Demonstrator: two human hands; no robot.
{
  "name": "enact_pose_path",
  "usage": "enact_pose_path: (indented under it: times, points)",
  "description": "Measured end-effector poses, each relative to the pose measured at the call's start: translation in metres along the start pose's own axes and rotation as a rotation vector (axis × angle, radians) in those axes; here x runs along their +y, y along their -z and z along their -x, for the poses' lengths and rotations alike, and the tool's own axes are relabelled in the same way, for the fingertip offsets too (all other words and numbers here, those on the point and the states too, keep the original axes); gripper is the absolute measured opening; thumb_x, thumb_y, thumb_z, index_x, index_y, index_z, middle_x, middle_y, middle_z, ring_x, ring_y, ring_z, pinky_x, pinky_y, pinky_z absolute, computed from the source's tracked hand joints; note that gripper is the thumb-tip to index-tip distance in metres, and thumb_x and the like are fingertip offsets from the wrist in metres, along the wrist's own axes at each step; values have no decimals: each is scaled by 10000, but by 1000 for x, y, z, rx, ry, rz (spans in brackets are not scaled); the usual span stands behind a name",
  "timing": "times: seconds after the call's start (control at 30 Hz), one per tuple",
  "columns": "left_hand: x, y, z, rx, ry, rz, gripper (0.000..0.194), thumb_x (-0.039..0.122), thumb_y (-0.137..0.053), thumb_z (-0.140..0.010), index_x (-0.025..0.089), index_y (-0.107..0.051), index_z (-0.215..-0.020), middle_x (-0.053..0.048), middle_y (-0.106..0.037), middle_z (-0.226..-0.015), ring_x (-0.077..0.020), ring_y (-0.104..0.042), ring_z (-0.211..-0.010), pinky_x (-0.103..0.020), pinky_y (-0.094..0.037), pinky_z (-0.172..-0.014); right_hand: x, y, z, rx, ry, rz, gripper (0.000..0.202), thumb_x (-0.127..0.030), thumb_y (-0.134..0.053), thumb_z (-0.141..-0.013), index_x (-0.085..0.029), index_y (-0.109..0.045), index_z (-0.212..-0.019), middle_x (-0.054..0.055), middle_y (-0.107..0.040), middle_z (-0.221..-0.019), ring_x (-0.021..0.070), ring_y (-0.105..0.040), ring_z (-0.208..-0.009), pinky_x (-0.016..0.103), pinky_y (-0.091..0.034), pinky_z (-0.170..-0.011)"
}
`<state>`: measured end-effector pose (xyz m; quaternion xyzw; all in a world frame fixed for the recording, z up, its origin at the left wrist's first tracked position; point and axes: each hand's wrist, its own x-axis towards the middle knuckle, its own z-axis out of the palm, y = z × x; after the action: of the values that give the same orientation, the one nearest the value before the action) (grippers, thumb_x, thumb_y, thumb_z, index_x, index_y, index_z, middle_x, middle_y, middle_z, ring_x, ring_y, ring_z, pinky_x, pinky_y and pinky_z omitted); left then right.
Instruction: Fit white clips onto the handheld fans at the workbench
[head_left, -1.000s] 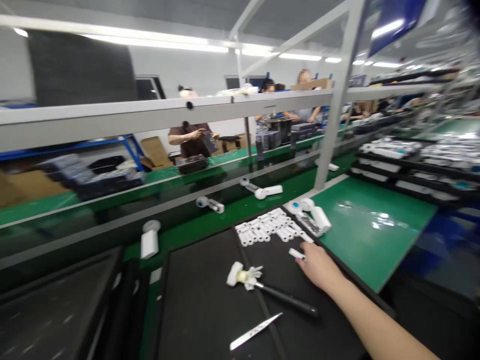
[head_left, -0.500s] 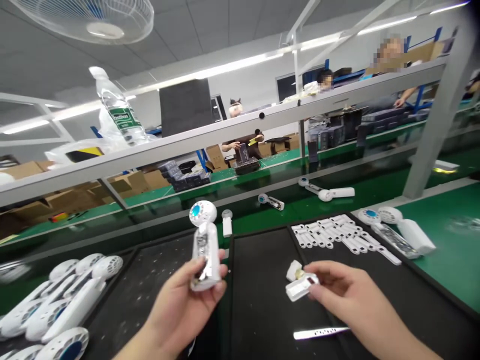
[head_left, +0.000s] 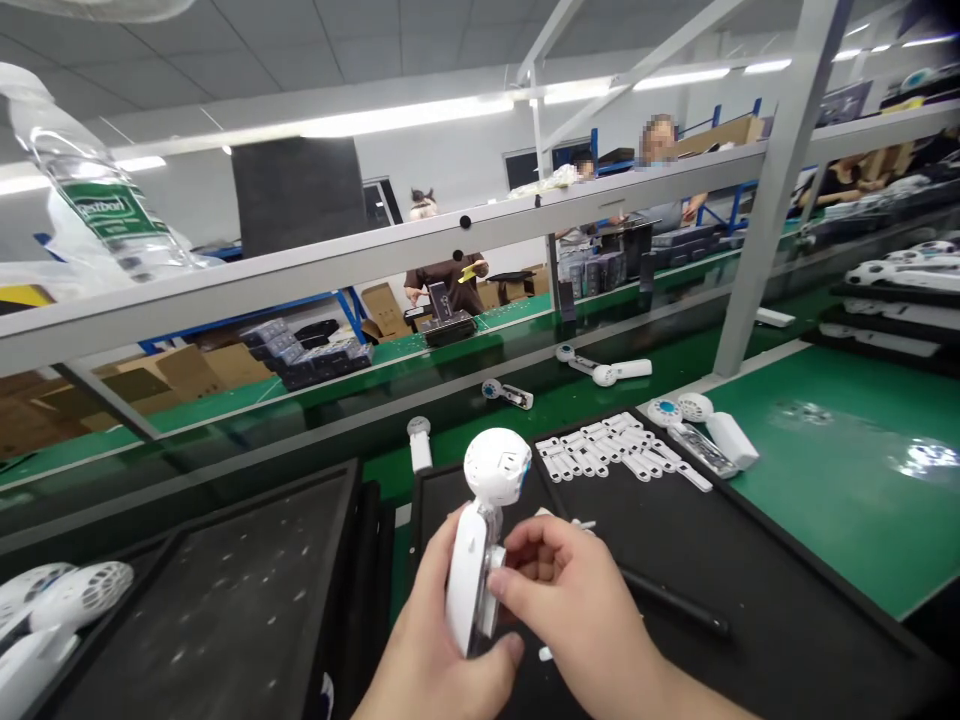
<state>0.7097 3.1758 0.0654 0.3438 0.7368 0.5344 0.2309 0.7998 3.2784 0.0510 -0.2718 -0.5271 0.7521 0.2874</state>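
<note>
White plastic in the head view: clasping the fan [head_left: 474, 535] by its handle, nearly upright, with the left hand [head_left: 442, 645], fingers along and behind the left side, thumb stretched out low in front. Pinching a small piece [head_left: 491, 605] at the fan's right side with the right hand [head_left: 585, 600], between thumb and curled fingers. Held over the black tray [head_left: 787, 590], nearer than the rows of strips [head_left: 619, 440]. Just beyond the right wrist, a black rod [head_left: 679, 602].

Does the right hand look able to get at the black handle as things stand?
Probably yes: the black handle lies on the black tray beside the right hand, its far end uncovered, though that hand is busy at the white device.
</note>
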Motion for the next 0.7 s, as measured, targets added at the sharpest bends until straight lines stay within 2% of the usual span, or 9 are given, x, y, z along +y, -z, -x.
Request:
enact_pose_path:
  times: [0.13, 0.2, 0.27, 0.33, 0.4, 0.43, 0.5, 0.57, 0.7]
  points:
    - [-3, -1, -2, 1, -61, -32, 713, 224, -655, -692, 235, -417, -1364, -97, -551, -1344, -305, -498, -1260, -443, -297, -1127, 10, -4, -1, -61, 7, -25, 274, -321, -740, -631, -167, -684, -850, 57, -705, -814, 223, -676, -774, 333, -566, -723]
    - [-1, 0, -4, -22, -3, 62, 687, 242, -663, -708, 236, -419, -1350, -93, -583, -1254, -280, -571, -1130, -397, -432, -991, 16, 4, -6, -113, 75, 51, 334, -353, -714, -676, -174, -690, -957, 83, -695, -988, 235, -675, -856, 355, -567, -783]
    - [2, 4, -7, -54, 111, 195, 719, 224, -663, -685, 247, -385, -1348, -66, -605, -1058, -229, -610, -869, -328, -498, -678, 26, 24, -14, -99, 208, 395, 450, -334, -696, -732, -176, -642, -1150, 110, -624, -1194, 264, -637, -1015, 398, -530, -899]
    - [4, 8, -11, -67, 188, 349, 700, 189, -636, -655, 258, -380, -1303, -23, -564, -926, -171, -543, -682, -258, -388, -486, 40, 53, -24, -19, 261, 953, 608, -288, -705, -771, -133, -523, -1330, 156, -556, -1301, 331, -540, -1189, 475, -438, -1019]
    - [5, 14, -15, -64, 201, 472, 587, 166, -614, -650, 257, -430, -1200, -6, -535, -915, -143, -504, -656, -240, -353, -466, 56, 82, -34, 9, 62, 1389, 583, -240, -680, -814, -56, -499, -1336, 217, -589, -1234, 408, -540, -1174, 538, -448, -958]
    - [4, 17, -17, -59, 195, 510, 506, 163, -614, -664, 251, -457, -1137, -4, -531, -930, -137, -504, -672, -242, -365, -478, 62, 94, -37, 1, -8, 1460, 438, -219, -628, -853, -33, -562, -1243, 231, -634, -1134, 423, -593, -1084, 550, -479, -878]
    - [3, 21, -21, -65, 179, 549, 387, 161, -617, -700, 243, -485, -1055, 1, -525, -940, -132, -504, -691, -243, -377, -491, 67, 110, -40, -39, -71, 1508, 248, -200, -476, -932, -59, -635, -1061, 206, -684, -953, 393, -666, -889, 517, -506, -753]
    - [2, 24, -24, -62, 166, 576, 341, 153, -614, -722, 239, -501, -1032, 3, -525, -954, -128, -509, -700, -241, -379, -495, 60, 116, -35, -77, -22, 1513, 306, -228, -349, -981, -126, -638, -966, 153, -696, -866, 344, -683, -798, 472, -506, -718]
    - [7, 27, -25, -29, 151, 599, 314, 147, -609, -731, 227, -516, -1021, 1, -527, -948, -120, -508, -691, -233, -374, -490, 35, 119, -12, 27, 348, 1182, 389, -433, -285, -1009, -223, -613, -1010, 58, -698, -787, 223, -670, -670, 314, -501, -621]
